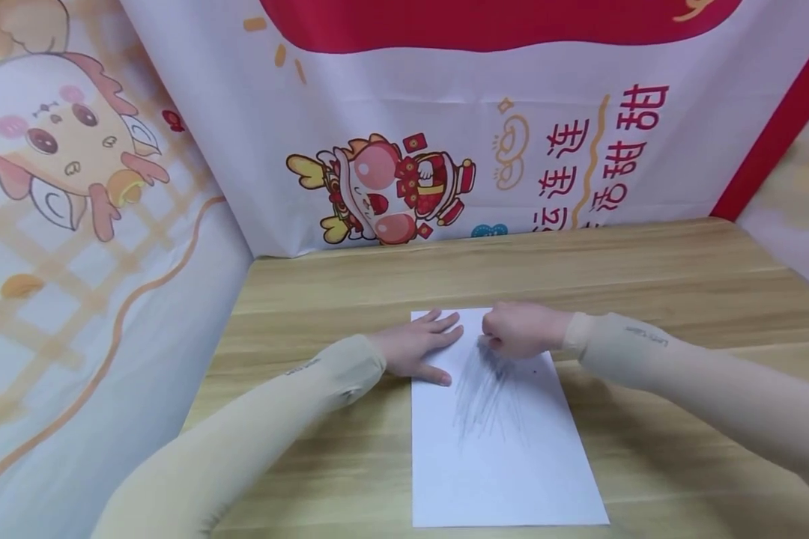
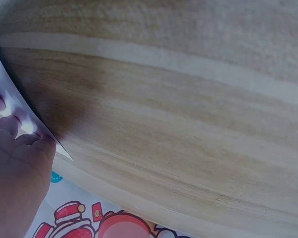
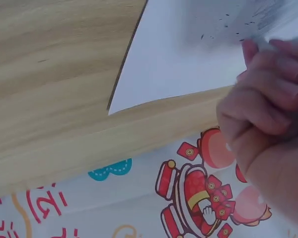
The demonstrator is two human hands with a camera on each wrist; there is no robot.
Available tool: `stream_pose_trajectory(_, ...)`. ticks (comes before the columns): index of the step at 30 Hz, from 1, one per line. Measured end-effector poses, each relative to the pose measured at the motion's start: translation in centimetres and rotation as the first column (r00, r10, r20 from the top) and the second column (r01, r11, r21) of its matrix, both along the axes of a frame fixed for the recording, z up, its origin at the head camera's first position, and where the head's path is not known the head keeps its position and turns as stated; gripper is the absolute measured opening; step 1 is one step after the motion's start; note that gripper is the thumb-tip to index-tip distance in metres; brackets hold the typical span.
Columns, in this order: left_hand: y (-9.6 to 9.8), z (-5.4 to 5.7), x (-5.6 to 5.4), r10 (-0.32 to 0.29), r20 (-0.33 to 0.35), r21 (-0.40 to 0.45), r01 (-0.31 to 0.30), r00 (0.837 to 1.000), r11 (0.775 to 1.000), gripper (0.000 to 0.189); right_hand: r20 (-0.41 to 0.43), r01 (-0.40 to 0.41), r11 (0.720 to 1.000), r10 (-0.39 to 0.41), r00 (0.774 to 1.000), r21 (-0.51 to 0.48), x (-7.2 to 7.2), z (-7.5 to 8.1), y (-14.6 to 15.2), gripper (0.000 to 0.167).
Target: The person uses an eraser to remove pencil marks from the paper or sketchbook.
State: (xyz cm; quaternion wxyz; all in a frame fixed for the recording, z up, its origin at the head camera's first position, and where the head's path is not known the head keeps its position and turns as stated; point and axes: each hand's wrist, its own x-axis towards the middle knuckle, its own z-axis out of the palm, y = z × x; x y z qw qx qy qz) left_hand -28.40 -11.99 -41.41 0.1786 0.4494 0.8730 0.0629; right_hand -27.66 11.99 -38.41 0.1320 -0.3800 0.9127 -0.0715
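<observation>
A white sheet of paper [image 1: 499, 479] lies on the wooden table with grey pencil strokes [image 1: 488, 397] fanning down from its upper middle. Spread fingers of my left hand [image 1: 414, 348] rest on the sheet's left edge. Over the top of the strokes, my right hand [image 1: 522, 329] is curled and pinches a small pale eraser [image 3: 261, 43] against the paper. Most of the eraser is hidden by the fingers; only a bit shows in the right wrist view. Dark crumbs [image 3: 241, 33] and grey smudging lie beside it.
Wooden tabletop [image 1: 310, 464] surrounds the sheet. A white cloth with red printed writing and a cartoon figure [image 1: 384, 187] hangs along the table's far edge. Another printed cloth [image 1: 74, 299] hangs at the left.
</observation>
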Motion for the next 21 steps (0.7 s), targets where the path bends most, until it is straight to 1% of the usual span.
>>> stream_pose_trajectory(5,0.1,0.5,0.0,0.004,-0.008,-0.024,-0.005,1.0,1.0,0.089,0.064,-0.034,0.994,0.028,0.998,0.1,1.0,1.2,0.8,0.018)
stream_pose_trajectory(6,0.1,0.5,0.0,0.006,-0.005,-0.024,-0.006,1.0,1.0,0.089,0.076,-0.034,0.993,0.025,0.997,0.114,1.0,1.4,0.8,0.017)
stream_pose_trajectory(8,0.2,0.6,0.0,0.0,-0.007,-0.031,-0.001,1.0,1.0,0.089,0.09,-0.019,0.994,0.009,0.996,0.108,0.9,1.7,0.5,0.014)
stream_pose_trajectory(10,0.1,0.6,0.1,0.002,-0.004,-0.031,-0.002,1.0,1.0,0.089,0.084,0.008,0.997,-0.015,0.996,0.08,0.7,1.5,0.0,0.01)
stream_pose_trajectory(13,0.1,0.3,-0.1,-0.002,0.003,-0.028,0.002,1.0,1.0,0.089,0.059,0.054,0.998,-0.056,0.997,0.039,0.1,0.9,-0.8,0.011)
stream_pose_trajectory(15,0.0,0.2,-0.2,-0.003,-0.001,-0.026,0.003,1.0,1.0,0.09,0.037,0.07,0.997,-0.072,0.997,0.034,-0.1,0.5,-1.0,0.012)
stream_pose_trajectory(18,0.1,0.3,-0.2,-0.007,-0.006,-0.026,0.007,1.0,1.0,0.09,0.015,0.061,0.997,-0.061,0.998,0.046,0.1,0.3,-0.8,0.012)
stream_pose_trajectory(21,0.2,0.6,0.0,-0.003,-0.004,-0.033,0.003,1.0,0.999,0.089,-0.007,0.023,0.998,-0.022,1.0,0.051,0.9,0.2,0.2,0.011)
